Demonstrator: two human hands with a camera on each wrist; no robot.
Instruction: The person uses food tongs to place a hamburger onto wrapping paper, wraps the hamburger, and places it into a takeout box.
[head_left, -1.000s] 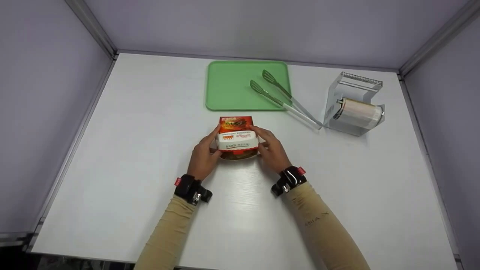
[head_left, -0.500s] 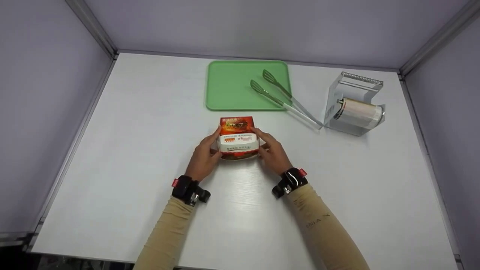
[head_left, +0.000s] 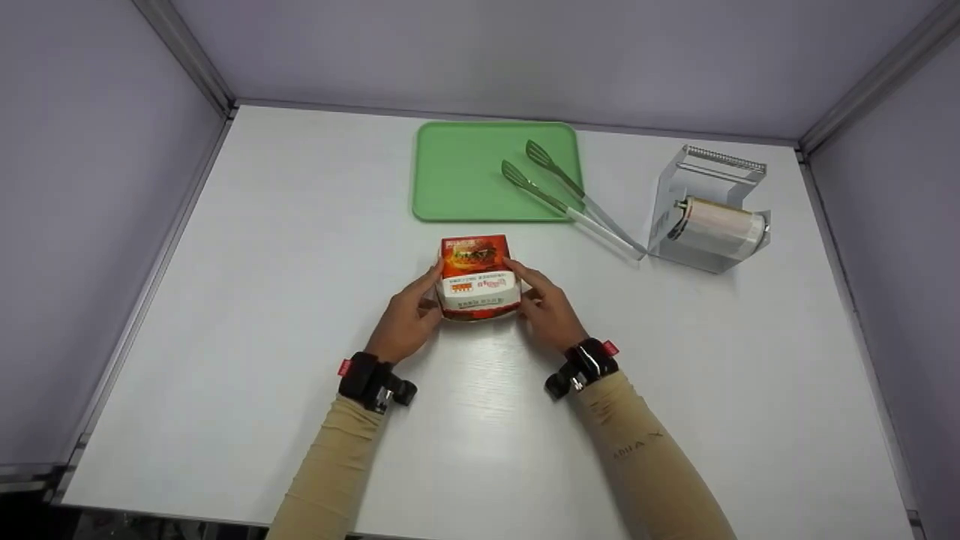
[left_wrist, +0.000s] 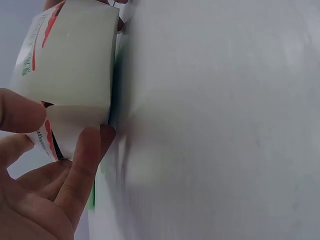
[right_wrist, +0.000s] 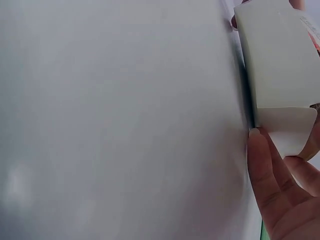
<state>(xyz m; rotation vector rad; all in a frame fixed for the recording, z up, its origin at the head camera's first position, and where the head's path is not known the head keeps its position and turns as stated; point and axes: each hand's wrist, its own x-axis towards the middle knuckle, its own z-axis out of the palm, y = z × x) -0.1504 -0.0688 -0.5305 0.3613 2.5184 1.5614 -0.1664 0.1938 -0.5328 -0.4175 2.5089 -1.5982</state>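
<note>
A paper burger box (head_left: 480, 289) lies near the middle of the table, its red top printed with a burger and its front edge white with small print. On its left side my left hand (head_left: 403, 326) grips it; from the right my right hand (head_left: 553, 319) does the same. The left wrist view shows the pale box wall (left_wrist: 80, 65) with fingertips at its lower edge and the thumb by the lid seam. In the right wrist view, fingers (right_wrist: 265, 170) hold the box's lower corner. The inside of the box is hidden.
Behind the box lies a green tray (head_left: 457, 176). Tongs with white handles (head_left: 600, 229) rest partly on it, spread apart. To the right stands a clear stand holding a roll (head_left: 716, 225). Walls rise at the back and both sides of the white table (head_left: 240, 315).
The lid's white front has come down, covering the brown strip that showed below it. The box has shifted slightly right and toward me. Both hands keep hold; the left wrist has moved slightly left.
</note>
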